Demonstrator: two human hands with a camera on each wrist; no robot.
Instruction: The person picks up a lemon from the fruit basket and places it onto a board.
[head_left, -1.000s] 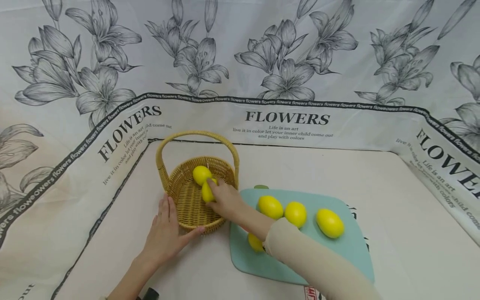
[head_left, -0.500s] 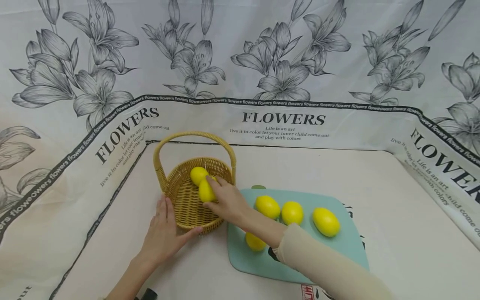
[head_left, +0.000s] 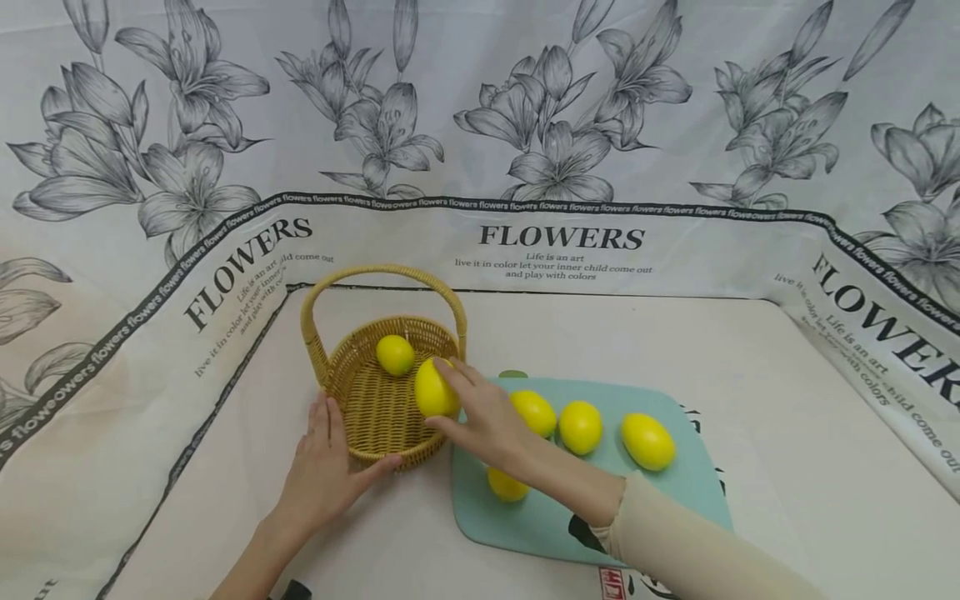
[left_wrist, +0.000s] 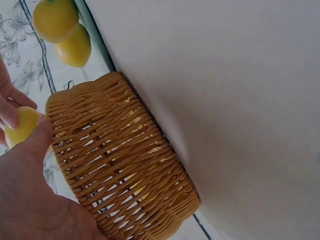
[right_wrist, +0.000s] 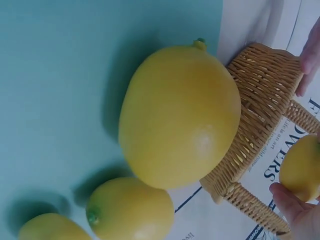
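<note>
My right hand (head_left: 487,415) holds a yellow lemon (head_left: 435,388) between thumb and fingers, over the right side of the wicker basket (head_left: 386,408). In the left wrist view this lemon (left_wrist: 22,125) shows above the rim. Another lemon (head_left: 395,355) lies inside the basket, towards the back. My left hand (head_left: 322,471) rests against the basket's front left side, its fingers extended along the wall and its thumb at the front rim. Several more lemons, such as one at the right (head_left: 648,442), lie on a light blue-green board (head_left: 540,525); my right forearm partly covers one lemon (head_left: 508,483).
The basket's tall arched handle (head_left: 384,271) rises at its back and sides. A white cloth printed with flowers (head_left: 558,158) stands behind the table (head_left: 720,350) and along both sides. A small dark object (head_left: 297,590) shows at the bottom edge near my left forearm.
My right hand has drawn the lemon away from the one in the basket, to the right and up towards the right rim. My left hand stays at the basket. The head view has shifted slightly.
</note>
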